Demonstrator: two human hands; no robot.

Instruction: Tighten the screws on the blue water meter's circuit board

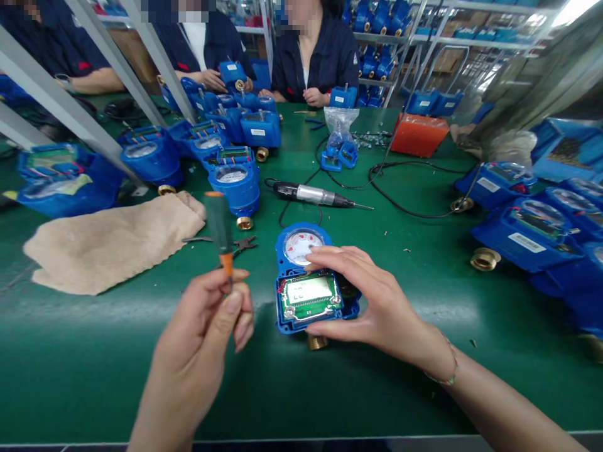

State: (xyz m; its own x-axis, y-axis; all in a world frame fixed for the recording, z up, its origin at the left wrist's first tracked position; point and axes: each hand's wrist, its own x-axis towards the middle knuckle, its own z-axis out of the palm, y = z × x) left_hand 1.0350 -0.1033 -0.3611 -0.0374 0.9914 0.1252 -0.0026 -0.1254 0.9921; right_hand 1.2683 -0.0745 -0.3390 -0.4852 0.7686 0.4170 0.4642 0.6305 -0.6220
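Pinched in my left hand (207,333) is a screwdriver (219,220) with a green and orange handle, held upright with the handle end on top. It is apart from the blue water meter (282,251) in front of me. My right hand (372,295) grips that meter from the right, fingers over its top and thumb at its near edge. The meter's housing is uncovered, showing a green circuit board (301,309) with a lit display (311,290). Behind the board is a round dial (301,247). A brass fitting (317,342) shows below the housing.
An electric screwdriver (315,194) with a black cable lies behind the meter. Pliers (245,245) and a beige cloth (113,245) lie left. More blue meters (527,232) stand right and back left. An orange-red box (419,135) sits farther back. Co-workers (311,56) sit opposite.
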